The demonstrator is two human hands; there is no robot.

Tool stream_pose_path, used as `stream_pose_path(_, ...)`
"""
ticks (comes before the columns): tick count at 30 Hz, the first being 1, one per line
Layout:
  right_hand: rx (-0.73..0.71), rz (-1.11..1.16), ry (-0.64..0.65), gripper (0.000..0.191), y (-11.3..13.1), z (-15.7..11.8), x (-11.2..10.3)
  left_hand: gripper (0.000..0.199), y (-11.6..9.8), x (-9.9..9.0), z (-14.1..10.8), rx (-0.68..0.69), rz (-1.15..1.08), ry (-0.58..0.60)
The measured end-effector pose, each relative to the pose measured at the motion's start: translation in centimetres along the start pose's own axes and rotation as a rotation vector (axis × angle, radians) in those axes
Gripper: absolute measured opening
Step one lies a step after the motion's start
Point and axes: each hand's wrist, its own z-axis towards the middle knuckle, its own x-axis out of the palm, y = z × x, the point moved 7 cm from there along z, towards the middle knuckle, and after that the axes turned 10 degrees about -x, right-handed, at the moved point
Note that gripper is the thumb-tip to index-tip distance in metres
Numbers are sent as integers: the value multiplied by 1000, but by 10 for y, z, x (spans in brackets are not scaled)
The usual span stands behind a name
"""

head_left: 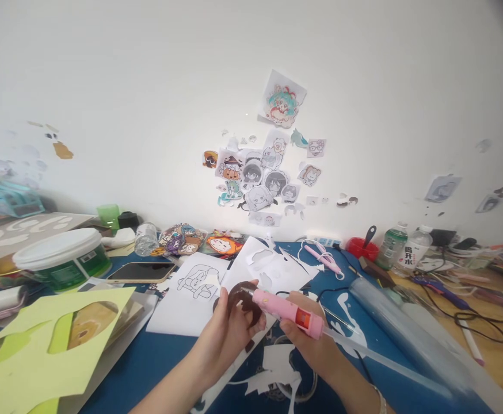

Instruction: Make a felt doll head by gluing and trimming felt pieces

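In my left hand (223,339) is a dark brown rounded cut-out (251,315), held up with the fingers behind it and the thumb at its left side. My right hand (311,344) is wrapped round a pink glue gun (275,305). A long translucent glue stick (374,356) trails from its back end toward the lower right. The gun's metal tip is over the brown piece; whether they touch I cannot tell. Under and behind the hands lie a line drawing (178,310) and white paper (292,270) with cut holes.
Paper scraps (277,362) and a roll of clear film (407,339) lie on the blue mat (134,368). At left are yellow-green sheets (39,339), a green-and-white tub (65,259) and a phone (141,272). Bottles (393,247) and a red bowl (361,250) stand at the back right.
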Motion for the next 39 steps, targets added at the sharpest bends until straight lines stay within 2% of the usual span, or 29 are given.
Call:
stream_pose_path(6, -46, 92, -22, 49, -12, -2, 3, 47, -2, 2, 0, -12, -19, 5)
stream_pose_path(10, 62, 245, -23, 52, -19, -4, 7, 46, -5, 2, 0, 9, -27, 0)
stream_pose_path(16, 197, 263, -22, 51, -14, -5, 2, 45, -7, 3, -1, 21, 10, 2)
stream_pose_path(24, 377, 431, -40, 39, -19, -8, 4, 44, -10, 5, -3, 17, -14, -2)
stream_pose_path(32, 410, 400, -47, 34, -22, -11, 1, 43, -17, 3, -5, 43, -31, -49)
stream_pose_path(39, 298, 255, -17, 34, -18, -4, 0, 47, -22, -1, -3, 89, 38, -35)
